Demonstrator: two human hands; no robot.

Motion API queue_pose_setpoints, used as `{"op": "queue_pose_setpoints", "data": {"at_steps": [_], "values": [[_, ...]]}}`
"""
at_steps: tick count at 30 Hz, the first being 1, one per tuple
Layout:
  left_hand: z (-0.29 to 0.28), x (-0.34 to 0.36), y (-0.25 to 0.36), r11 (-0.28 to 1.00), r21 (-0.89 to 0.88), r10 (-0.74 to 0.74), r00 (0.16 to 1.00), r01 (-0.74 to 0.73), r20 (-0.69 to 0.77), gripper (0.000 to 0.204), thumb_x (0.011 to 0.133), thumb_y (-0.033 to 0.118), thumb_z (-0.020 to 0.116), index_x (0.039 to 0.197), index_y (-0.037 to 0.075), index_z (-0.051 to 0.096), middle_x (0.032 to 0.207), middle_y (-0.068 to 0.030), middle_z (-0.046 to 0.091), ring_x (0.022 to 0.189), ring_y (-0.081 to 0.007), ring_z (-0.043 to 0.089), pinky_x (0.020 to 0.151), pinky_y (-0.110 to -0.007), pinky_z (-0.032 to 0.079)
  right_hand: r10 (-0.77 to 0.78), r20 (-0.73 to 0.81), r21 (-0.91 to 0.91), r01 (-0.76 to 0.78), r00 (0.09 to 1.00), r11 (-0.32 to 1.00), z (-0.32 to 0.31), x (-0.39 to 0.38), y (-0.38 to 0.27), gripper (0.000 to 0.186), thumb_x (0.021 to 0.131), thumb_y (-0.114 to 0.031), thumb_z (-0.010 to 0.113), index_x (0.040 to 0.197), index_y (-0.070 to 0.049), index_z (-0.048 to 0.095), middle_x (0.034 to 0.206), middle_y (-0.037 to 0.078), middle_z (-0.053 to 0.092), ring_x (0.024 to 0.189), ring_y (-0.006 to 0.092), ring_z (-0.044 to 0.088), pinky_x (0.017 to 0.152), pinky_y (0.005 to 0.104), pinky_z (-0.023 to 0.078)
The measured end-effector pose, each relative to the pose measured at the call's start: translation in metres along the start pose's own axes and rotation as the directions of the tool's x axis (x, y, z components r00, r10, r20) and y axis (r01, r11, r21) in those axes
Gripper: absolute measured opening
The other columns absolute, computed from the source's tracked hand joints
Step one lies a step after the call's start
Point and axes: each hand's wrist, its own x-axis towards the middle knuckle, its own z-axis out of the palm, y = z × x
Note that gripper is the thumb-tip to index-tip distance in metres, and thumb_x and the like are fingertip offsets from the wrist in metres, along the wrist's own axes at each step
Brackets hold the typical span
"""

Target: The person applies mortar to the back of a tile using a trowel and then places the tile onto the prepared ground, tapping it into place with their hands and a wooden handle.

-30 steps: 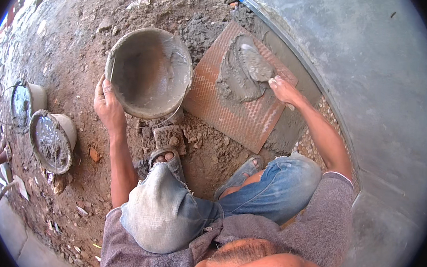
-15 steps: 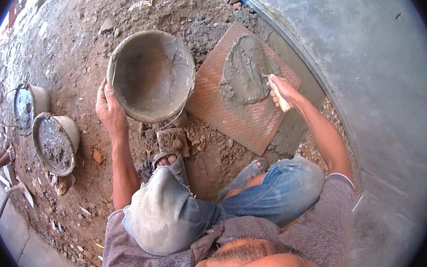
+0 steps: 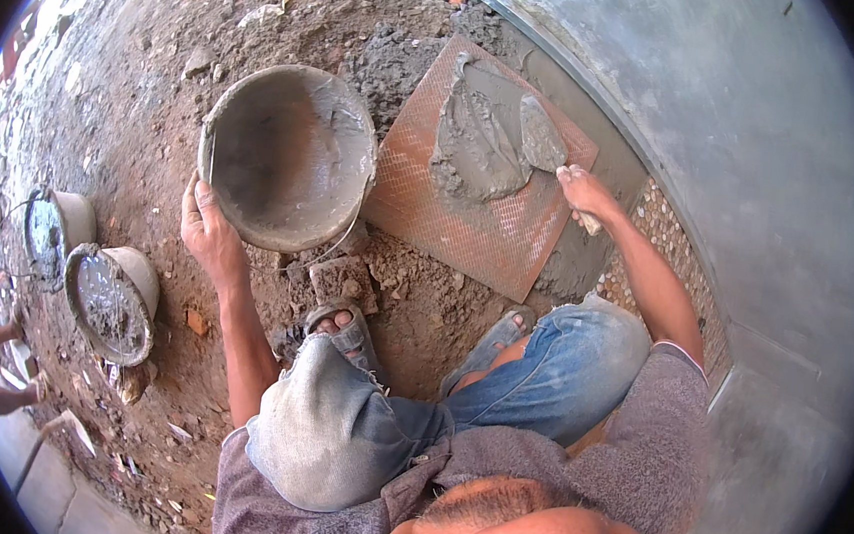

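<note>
- Ground: bare brown soil (image 3: 126, 143) spans the left and centre of the frame; a smooth grey floor (image 3: 754, 192) bounds it along the right.
- Tile: the square reddish tile (image 3: 484, 246) lies at upper centre, ribbed face up. Its right edge borders a wet mortar strip (image 3: 612, 146) beside the floor edge; its lower edge faces open soil before the sandals (image 3: 349, 336).
- Bucket: the bucket (image 3: 280, 155) stands left of the tile, mouth tipped toward the viewer, inside smeared grey. Its right rim is close to the tile's left corner; contact cannot be confirmed. Leftward room is ample.
- Mortar: a grey mortar patch (image 3: 477, 140) covers the tile's upper middle. Step in hand, as judged: spreading this patch. Bare margins remain at left and below; the next stroke calls for a low blade angle toward them.
- Left grip (image 3: 214, 233): closed around the bucket's lower-left side, thumb near the rim. Steady support is advised.
- Right grip (image 3: 583, 191): wrapped around the handle of the trowel (image 3: 543, 136), blade over the patch's right side.
</note>
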Motion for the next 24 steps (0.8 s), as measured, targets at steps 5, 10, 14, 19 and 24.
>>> {"op": "queue_pose_setpoints", "data": {"at_steps": [5, 10, 14, 19, 24], "values": [[0.002, -0.003, 0.005, 1.000, 0.012, -0.022, 1.000, 0.022, 0.007, 0.033, 0.096, 0.022, 0.043, 0.115, -0.003, 0.054, 0.085, -0.0020, 0.057, 0.071, -0.0064, 0.050, 0.060, -0.021, 0.041, 0.090, -0.049, 0.071, -0.087, 0.995, 0.994, 0.018, -0.005, 0.037, 0.039, 0.095, -0.036, 0.030, 0.099, 0.001, 0.042, 0.064, 0.011, 0.049, 0.043, 0.0195, 0.052, 0.037, 0.0347, 0.043], [0.001, -0.003, 0.006, 0.995, 0.090, -0.031, 0.999, 0.032, -0.010, 0.035, 0.097, 0.023, 0.043, 0.117, -0.004, 0.053, 0.092, -0.0059, 0.059, 0.080, -0.0114, 0.053, 0.069, -0.025, 0.045, 0.149, -0.047, 0.191, -0.138, 0.988, 0.972, 0.021, -0.014, 0.059, 0.039, 0.095, -0.037, 0.031, 0.103, 0.001, 0.041, 0.064, 0.011, 0.049, 0.043, 0.0194, 0.052, 0.036, 0.0347, 0.044], [0.000, -0.003, 0.005, 0.990, 0.091, -0.105, 0.994, 0.105, -0.003, 0.035, 0.097, 0.022, 0.043, 0.116, -0.004, 0.053, 0.095, -0.0077, 0.059, 0.081, -0.0128, 0.054, 0.071, -0.026, 0.045, 0.268, -0.038, 0.293, -0.245, 0.963, 0.924, 0.029, -0.020, 0.069, 0.041, 0.095, -0.038, 0.033, 0.109, 0.000, 0.040, 0.063, 0.010, 0.048, 0.043, 0.0186, 0.051, 0.036, 0.0341, 0.044], [0.000, -0.003, 0.002, 0.996, 0.081, -0.028, 1.000, 0.028, -0.006, 0.034, 0.096, 0.023, 0.043, 0.115, -0.004, 0.054, 0.095, -0.0076, 0.059, 0.082, -0.0126, 0.053, 0.072, -0.026, 0.044, 0.312, -0.048, 0.461, -0.256, 0.949, 0.850, 0.040, -0.017, 0.076, 0.041, 0.094, -0.039, 0.035, 0.111, -0.002, 0.040, 0.062, 0.008, 0.045, 0.043, 0.0164, 0.048, 0.036, 0.0325, 0.043], [0.000, -0.003, 0.005, 0.997, 0.075, -0.035, 0.999, 0.035, -0.004, 0.035, 0.096, 0.024, 0.044, 0.115, -0.003, 0.054, 0.095, -0.0070, 0.059, 0.082, -0.0123, 0.053, 0.072, -0.026, 0.044, 0.332, 0.034, 0.614, -0.282, 0.943, 0.738, 0.056, -0.015, 0.072, 0.044, 0.094, -0.042, 0.032, 0.102, -0.001, 0.044, 0.066, 0.007, 0.046, 0.045, 0.0172, 0.048, 0.038, 0.0327, 0.045]]}}
